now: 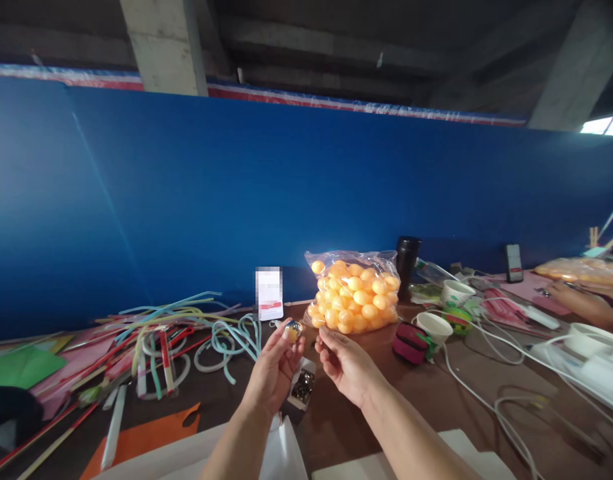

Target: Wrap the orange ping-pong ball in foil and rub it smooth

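My left hand is closed, its thumb and fingers around a small shiny round piece, silver with a yellowish patch. What kind of piece it is, I cannot make out. My right hand is pinched shut just to the right of it, thumb against forefinger; whatever may be in that pinch is too small to name. Below and between both hands sits a small white open box with dark shiny small pieces inside. Behind my hands stands a clear plastic bag of orange balls.
Tangled coloured tubes and strips spread over the left side, beside orange paper. A phone stands against the blue partition. Rightward are a black bottle, a paper cup, cables and another person's arm.
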Tool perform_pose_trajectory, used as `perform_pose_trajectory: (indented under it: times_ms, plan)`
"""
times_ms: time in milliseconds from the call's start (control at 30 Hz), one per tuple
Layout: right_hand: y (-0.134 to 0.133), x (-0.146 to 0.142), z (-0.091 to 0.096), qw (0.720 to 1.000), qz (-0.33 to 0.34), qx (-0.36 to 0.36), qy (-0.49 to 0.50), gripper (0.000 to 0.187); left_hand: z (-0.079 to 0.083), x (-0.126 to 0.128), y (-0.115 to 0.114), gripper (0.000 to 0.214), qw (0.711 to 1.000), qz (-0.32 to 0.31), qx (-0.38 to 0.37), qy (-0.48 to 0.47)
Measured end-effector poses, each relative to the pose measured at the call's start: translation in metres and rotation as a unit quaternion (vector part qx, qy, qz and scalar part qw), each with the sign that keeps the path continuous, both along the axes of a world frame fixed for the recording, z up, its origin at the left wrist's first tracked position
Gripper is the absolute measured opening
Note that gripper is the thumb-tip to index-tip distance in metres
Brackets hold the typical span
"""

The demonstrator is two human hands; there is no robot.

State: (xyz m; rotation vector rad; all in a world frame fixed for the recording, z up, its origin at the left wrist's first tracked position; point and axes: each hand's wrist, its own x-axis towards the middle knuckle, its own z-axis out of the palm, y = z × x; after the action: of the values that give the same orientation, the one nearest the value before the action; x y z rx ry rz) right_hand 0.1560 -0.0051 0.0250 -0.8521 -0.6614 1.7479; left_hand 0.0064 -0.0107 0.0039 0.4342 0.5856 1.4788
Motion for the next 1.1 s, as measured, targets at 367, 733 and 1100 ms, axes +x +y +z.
perform_pose_trajectory:
  times_ms: [367, 733, 1100]
  plan:
    - [-0.0089, -0.0047, 0.0053, 0.999, 0.028, 0.046, 0.001, 0.027, -0.0011, -0.0004, 0.0004, 0.04, 1.0, -0.02, -0.003, 0.003]
    - [-0.0093, -0.004, 0.0057, 0.997, 0.02, 0.072, 0.005, 0.023, 0.0001, 0.0005, -0.0045, 0.046, 0.997, -0.068, 0.033, 0.03]
    - [-0.0099, -0.0044, 0.0038, 0.997, 0.023, 0.08, 0.009, 0.024, -0.0005, 0.0013, -0.006, 0.041, 0.994, -0.076, 0.054, 0.048]
